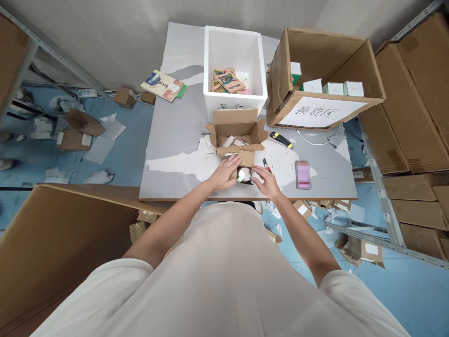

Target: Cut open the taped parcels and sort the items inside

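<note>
A small cardboard box [247, 157] stands at the table's front edge with its flap raised. Inside it sits a round, shiny, silvery object [244, 174] with a greenish patch at its lower left. My left hand [225, 173] grips the small box from the left, fingers stretched along the flap. From the right, my right hand [266, 181] holds the box's edge between thumb and fingers, close to the round object. Just behind is a larger open carton [238, 150] with scraps of white paper inside. A red and black cutter [267, 164] lies beside my right fingers.
A white foam bin [235, 40] with colourful packets and a labelled cardboard box [317, 113] with white-green cartons stand at the back. A yellow-black utility knife [281, 140], a phone with a blurred screen [303, 175] and booklets [163, 85] lie around. A large carton [80, 229] flanks the left.
</note>
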Demonstrator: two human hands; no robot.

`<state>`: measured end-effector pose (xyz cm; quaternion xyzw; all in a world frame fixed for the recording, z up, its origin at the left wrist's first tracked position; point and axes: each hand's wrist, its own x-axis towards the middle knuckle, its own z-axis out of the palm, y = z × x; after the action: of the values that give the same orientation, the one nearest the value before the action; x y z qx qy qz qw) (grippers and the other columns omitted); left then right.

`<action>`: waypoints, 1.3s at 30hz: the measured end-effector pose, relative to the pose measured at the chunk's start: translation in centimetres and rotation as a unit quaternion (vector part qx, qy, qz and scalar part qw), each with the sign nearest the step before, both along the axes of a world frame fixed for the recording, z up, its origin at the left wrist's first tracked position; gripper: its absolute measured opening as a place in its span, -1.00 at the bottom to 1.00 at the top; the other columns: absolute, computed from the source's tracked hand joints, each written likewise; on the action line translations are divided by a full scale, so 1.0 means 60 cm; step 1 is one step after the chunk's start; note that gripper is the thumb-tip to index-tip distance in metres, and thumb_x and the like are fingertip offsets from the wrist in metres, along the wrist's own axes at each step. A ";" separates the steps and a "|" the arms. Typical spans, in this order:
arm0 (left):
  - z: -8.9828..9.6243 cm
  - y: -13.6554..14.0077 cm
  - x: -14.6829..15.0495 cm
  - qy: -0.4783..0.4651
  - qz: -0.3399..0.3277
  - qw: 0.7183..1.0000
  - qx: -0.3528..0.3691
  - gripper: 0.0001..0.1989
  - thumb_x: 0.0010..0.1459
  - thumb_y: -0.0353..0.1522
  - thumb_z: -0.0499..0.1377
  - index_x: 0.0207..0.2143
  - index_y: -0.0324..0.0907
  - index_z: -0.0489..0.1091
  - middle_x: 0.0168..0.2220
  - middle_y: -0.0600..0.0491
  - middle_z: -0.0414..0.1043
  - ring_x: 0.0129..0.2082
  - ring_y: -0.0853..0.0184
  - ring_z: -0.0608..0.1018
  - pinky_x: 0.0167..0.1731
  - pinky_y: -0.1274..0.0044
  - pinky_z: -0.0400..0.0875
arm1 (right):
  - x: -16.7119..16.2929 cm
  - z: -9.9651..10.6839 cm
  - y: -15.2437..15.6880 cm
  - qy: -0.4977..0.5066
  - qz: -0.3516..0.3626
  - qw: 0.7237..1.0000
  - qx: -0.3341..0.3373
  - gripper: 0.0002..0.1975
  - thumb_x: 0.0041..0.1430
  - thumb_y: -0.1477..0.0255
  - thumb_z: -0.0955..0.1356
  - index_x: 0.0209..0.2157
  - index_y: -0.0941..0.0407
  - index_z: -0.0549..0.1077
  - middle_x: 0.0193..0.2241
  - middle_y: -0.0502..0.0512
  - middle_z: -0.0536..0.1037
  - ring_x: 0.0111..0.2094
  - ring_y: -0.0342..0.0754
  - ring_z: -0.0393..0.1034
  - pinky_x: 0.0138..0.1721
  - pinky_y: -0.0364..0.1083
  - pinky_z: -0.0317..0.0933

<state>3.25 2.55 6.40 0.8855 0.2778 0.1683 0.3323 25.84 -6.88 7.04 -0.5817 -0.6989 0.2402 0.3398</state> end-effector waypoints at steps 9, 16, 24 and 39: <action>-0.034 -0.005 0.017 -0.009 0.037 0.999 -0.030 -0.09 -0.21 -0.07 0.39 0.17 -0.20 0.19 0.16 -0.23 0.28 0.21 -0.05 0.29 0.20 0.17 0.11 | -0.019 0.085 0.057 -0.339 0.243 0.909 -0.007 -0.69 0.26 0.54 0.21 -0.01 0.09 0.41 0.00 0.20 0.51 -0.05 0.10 0.30 -0.07 0.07 0.10; -0.035 -0.008 0.024 -0.016 0.058 0.997 -0.043 -0.22 -0.20 -0.15 0.38 0.06 -0.23 0.23 0.00 -0.16 0.36 0.03 0.03 0.43 0.07 0.26 0.27 | -0.062 0.106 0.101 -0.457 0.326 0.828 0.015 -0.65 0.05 0.64 0.31 -0.07 0.21 0.36 -0.12 0.30 0.48 -0.17 0.10 0.28 -0.19 0.01 0.02; -0.033 -0.015 0.021 -0.034 0.088 0.994 -0.063 -0.18 -0.20 -0.16 0.38 0.10 -0.22 0.19 0.01 -0.17 0.33 -0.01 0.01 0.45 0.01 0.24 0.34 | -0.024 0.242 0.135 -0.226 0.304 0.925 0.031 -0.74 -0.04 0.37 0.39 -0.26 0.09 0.33 -0.12 0.23 0.40 -0.18 0.07 0.27 -0.16 0.03 0.17; 0.071 -0.045 0.024 -0.357 0.278 0.873 -0.180 0.01 -0.17 0.02 0.37 0.24 -0.13 0.02 0.20 -0.24 0.20 0.19 0.05 0.34 0.11 0.23 0.31 | -0.004 0.316 0.224 0.158 0.043 0.982 0.099 -0.64 0.07 0.09 0.41 -0.21 0.03 0.40 -0.25 0.02 0.46 -0.23 -0.08 0.39 -0.22 -0.01 0.35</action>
<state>4.67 -0.13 10.69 0.5762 0.4001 0.5056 0.5024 25.62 6.56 25.99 -0.4694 -0.6809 0.2736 0.4911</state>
